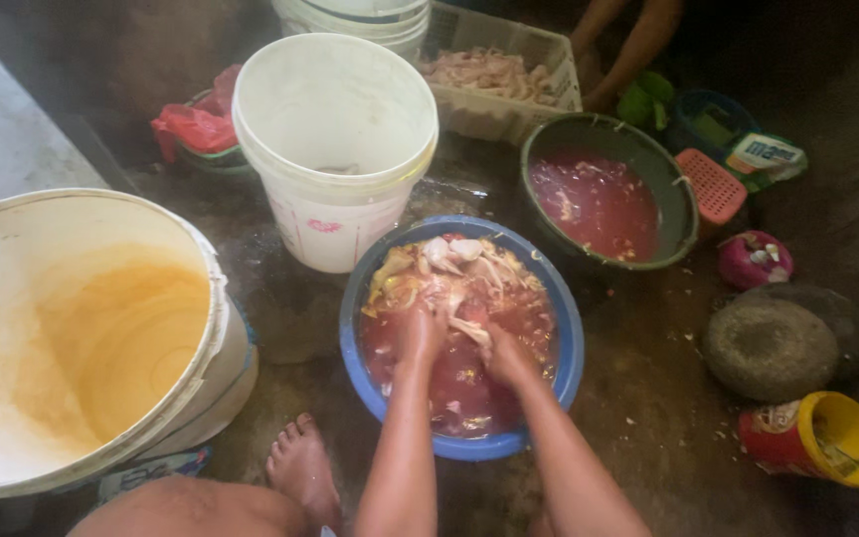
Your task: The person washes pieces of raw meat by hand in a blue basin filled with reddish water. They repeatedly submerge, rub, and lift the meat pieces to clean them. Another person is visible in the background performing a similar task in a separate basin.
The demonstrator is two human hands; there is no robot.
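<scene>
Both hands are sunk among raw chicken pieces [454,273] in a blue basin [567,343] of reddish water: the left hand [420,333] curls its fingers around a pale piece, and the right hand [502,356] closes on another just beside it, though how tightly either one clamps cannot be told through the murky liquid. The basin sits on the wet dark floor [648,398] between the person's knees, with a bare foot [300,467] near its left edge. Behind it stands a white bucket [335,149], and at far left a larger white tub [82,338] stained orange inside. A green basin [683,204] of red water lies to the right, a white crate [539,55] of meat behind it, where another person's arm [638,45] reaches. A stone mortar [770,350] and a yellow-lidded red container [817,443] rest at right.
</scene>
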